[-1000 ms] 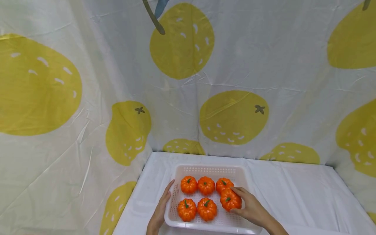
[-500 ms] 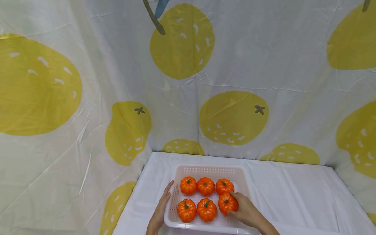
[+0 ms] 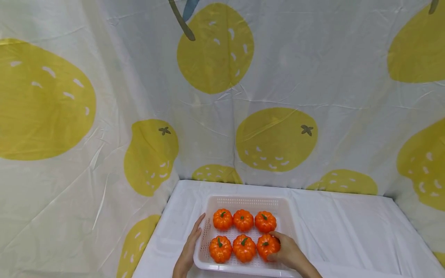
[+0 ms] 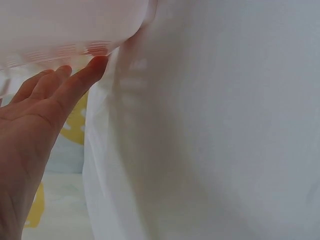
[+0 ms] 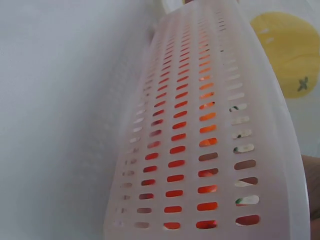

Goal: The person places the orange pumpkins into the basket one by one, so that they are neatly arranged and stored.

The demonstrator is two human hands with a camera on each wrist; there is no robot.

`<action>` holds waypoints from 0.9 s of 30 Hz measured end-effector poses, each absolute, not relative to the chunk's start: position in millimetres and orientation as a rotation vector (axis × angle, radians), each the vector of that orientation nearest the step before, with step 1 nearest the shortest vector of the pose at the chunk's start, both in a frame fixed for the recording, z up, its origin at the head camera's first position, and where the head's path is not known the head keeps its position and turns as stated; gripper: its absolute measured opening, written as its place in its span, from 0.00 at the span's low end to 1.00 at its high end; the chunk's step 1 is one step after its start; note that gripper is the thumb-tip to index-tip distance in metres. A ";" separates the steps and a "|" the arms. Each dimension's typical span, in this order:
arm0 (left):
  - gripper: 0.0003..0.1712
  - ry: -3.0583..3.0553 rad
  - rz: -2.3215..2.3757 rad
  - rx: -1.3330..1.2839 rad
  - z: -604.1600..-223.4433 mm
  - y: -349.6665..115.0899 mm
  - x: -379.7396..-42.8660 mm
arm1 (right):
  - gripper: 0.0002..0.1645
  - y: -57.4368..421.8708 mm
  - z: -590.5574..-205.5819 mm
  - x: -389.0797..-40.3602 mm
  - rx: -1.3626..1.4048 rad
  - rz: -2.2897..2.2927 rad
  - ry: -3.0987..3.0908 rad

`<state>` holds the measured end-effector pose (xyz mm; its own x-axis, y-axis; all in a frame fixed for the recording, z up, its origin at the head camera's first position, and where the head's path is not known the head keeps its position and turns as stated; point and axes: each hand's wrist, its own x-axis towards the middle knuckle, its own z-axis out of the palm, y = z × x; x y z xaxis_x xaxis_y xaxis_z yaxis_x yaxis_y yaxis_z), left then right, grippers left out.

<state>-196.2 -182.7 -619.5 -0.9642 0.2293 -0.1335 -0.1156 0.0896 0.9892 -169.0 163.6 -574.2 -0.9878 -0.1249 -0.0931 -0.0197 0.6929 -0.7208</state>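
Observation:
A white perforated plastic basket (image 3: 250, 200) holds several small orange pumpkins with green stems, in two rows. My right hand (image 3: 288, 250) reaches over the near right side and grips the near right pumpkin (image 3: 265, 247), thumb in front and fingers behind. Just behind it sits the far right pumpkin (image 3: 265, 221); to its left is the near middle pumpkin (image 3: 244, 248). Along the basket's left wall my left hand (image 3: 189, 247) rests with straight fingers. In the left wrist view its fingertips touch the wall. The right wrist view shows the slotted wall (image 5: 192, 125), with orange behind the slots.
The basket stands on a table covered by a white cloth (image 3: 347, 224), which extends to the right. A curtain with yellow fruit prints (image 3: 277, 139) rises behind and on both sides of the table.
My right hand has moved left and toward the near side with its pumpkin, which now sits in the near row, apart from the far right one. The left hand stays at the wall.

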 end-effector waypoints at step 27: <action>0.29 2.094 1.986 0.108 -620.4 -178.5 -195.8 | 0.42 162.7 -580.9 -169.1 -0.067 -1.255 2.755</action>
